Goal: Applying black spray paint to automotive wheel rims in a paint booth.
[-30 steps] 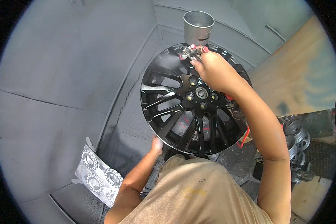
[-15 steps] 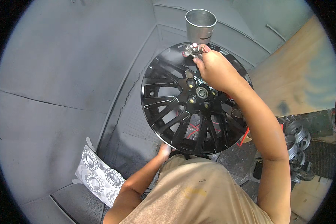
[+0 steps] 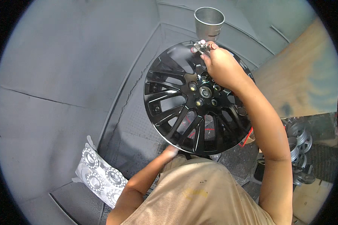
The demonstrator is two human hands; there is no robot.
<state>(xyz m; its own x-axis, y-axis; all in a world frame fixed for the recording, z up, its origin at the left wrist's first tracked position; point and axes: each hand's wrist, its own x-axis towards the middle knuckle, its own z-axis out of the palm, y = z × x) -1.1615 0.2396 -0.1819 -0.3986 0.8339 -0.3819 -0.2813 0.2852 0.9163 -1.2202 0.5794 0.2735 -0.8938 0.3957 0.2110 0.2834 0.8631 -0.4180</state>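
Observation:
A glossy black multi-spoke wheel rim (image 3: pixel 176 98) lies face up in front of me, with several bolt holes around its hub. Over its far part, my right hand (image 3: pixel 225 67) is wrapped round a spray gun (image 3: pixel 202 46) with red-tinted knobs. An open metal cup (image 3: pixel 208 28) rises at the far end of the gun and looks joined to it. A pale haze hangs over the spokes left of the gun. At the near left edge of the rim is my left hand (image 3: pixel 171 150), its fingers hidden beneath the wheel.
Grey walls (image 3: pixel 64 67) enclose the left and far sides. A tan panel (image 3: pixel 296 78) stands at the right, with several silver wheels (image 3: pixel 299 144) below it. A white sheet with round silver patterns (image 3: pixel 101 174) lies lower left. Red tubing (image 3: pixel 247 137) shows under the rim.
The wheel rim has turned, so its spokes and bolt holes sit at new angles. My right hand with the spray gun has shifted slightly right. My left hand has slid a little right.

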